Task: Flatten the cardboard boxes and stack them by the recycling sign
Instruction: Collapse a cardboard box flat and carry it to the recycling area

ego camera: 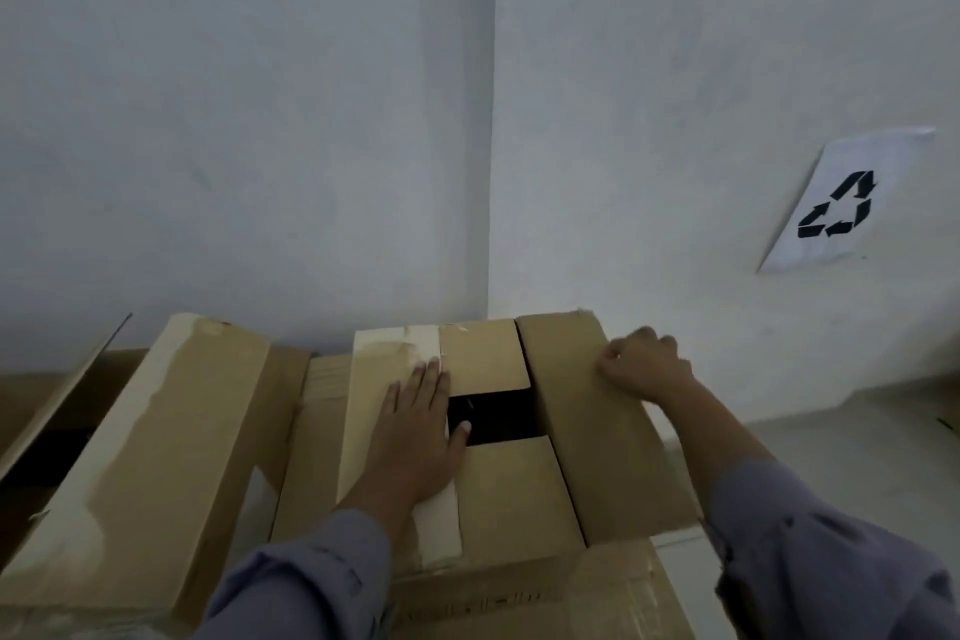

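Left hand (418, 437) lies palm-down, fingers spread flat, on the taped left flap (387, 411) of the brown corrugated cardboard box (514, 499) at frame centre; thumb sits at the edge of the dark gap between the flaps. No grasp, just pressing flat. Right hand (641, 361) is curled, fingers wrapped over the far edge of the right-side brown flap (597, 431), which tilts up and outward. Both grey-blue long sleeves (311, 582) visible. Box is still assembled, top partly open, in the corner of the white walls (260, 120). Second brown cardboard box (140, 457) with pale tape residue stands just beside it on the left, flaps up. White paper sheet with black recycling arrows (841, 203) is stuck on the right wall, above and right of the boxes. Grey floor (841, 447) below the sign.
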Available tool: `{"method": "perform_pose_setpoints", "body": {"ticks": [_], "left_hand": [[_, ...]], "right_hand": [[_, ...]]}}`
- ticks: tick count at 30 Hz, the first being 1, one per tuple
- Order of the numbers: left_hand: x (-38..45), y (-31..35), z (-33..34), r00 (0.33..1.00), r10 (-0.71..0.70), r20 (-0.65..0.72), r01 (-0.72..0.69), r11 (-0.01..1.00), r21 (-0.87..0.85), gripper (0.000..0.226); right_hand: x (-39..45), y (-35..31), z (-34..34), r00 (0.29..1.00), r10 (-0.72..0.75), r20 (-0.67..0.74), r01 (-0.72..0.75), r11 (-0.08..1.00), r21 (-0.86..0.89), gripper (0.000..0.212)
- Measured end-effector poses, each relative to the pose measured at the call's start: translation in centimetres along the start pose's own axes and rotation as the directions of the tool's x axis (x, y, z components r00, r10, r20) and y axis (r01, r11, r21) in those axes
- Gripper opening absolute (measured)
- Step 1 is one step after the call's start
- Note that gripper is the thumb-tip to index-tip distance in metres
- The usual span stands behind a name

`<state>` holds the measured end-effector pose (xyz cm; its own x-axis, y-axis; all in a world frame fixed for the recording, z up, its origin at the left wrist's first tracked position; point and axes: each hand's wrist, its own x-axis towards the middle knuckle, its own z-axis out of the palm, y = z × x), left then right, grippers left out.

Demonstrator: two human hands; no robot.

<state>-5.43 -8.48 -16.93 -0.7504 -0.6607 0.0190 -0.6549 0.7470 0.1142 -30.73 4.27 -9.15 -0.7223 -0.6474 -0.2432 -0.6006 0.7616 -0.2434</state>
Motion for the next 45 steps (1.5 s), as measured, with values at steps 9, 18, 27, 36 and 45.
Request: {"method": "perform_pose_setpoints", "body": {"ticks": [9,18,27,36,45], "left_hand": [[-0.1,0.4,-1.1,0.997,-0.036,0.063,0.037,0.999,-0.019,0.086],[-1.9,-2.3,-13.7,0.981,-0.152,0.124,0.177,0.957,-0.228,0.074],[-9.0,-3.8,-7.8,0.798,-0.586,-0.141,0.603,0.780,0.165,0.070],[-9.8,0.0,-1.1,0.840,-0.537,-0.072,0.531,0.842,-0.090,0.103],[-9.9,0.2,-0.4,0.895,-0.355,-0.271,0.345,0.935,-0.084,0.067]], "right_hand": [[-1.6,-2.1,7.6,0.991,-0.126,0.049,0.100,0.926,0.365,0.056],[-1.7,-4.7,7.1,0.963,-0.267,0.032,0.264,0.962,0.069,0.019],[-1.9,-3.8,7.5,0.964,-0.267,-0.009,0.266,0.956,0.122,0.016],[-1.4,-3.0,8.1,0.792,-0.478,-0.381,0.532,0.846,0.044,0.033],[4.6,-7.8,3.7,0.710,-0.596,-0.375,0.625,0.779,-0.055,0.062]]}}
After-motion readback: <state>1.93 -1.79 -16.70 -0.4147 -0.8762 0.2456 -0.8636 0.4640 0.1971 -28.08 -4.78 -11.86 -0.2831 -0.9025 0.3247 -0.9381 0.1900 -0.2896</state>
